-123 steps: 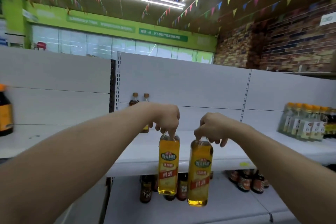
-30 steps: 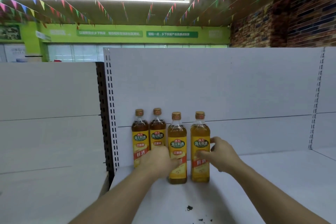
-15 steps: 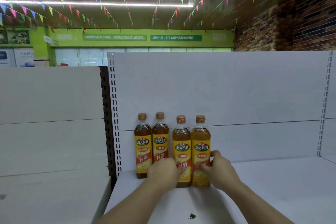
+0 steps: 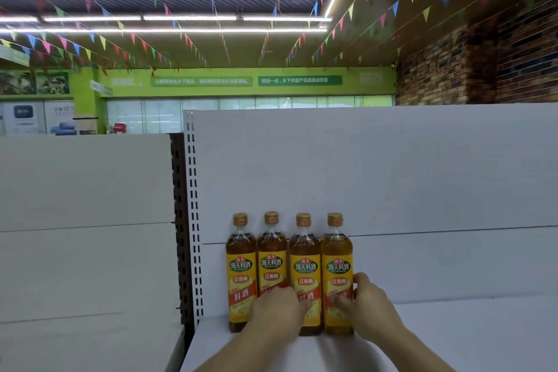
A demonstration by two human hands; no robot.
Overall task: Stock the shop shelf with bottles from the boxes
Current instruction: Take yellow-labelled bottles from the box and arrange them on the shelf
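Several amber cooking-wine bottles with yellow and red labels stand in a row on the white shelf (image 4: 453, 338), against its back panel. My left hand (image 4: 279, 309) holds the lower body of the third bottle (image 4: 305, 269) and covers the base of the second bottle (image 4: 271, 263). My right hand (image 4: 367, 305) grips the lower part of the rightmost bottle (image 4: 337, 269), fingers curled round its side. The leftmost bottle (image 4: 240, 272) stands untouched. All bottles are upright and touch one another.
A perforated upright post (image 4: 191, 220) borders the bottles on the left. Beyond it lies another white shelf bay (image 4: 84, 251). The shelf board runs on to the right of the bottles. A brick wall (image 4: 483, 60) rises at the far right.
The two front bottles have been pushed back into line with the other two against the back panel. Both hands stay low on them. The camera has come closer.
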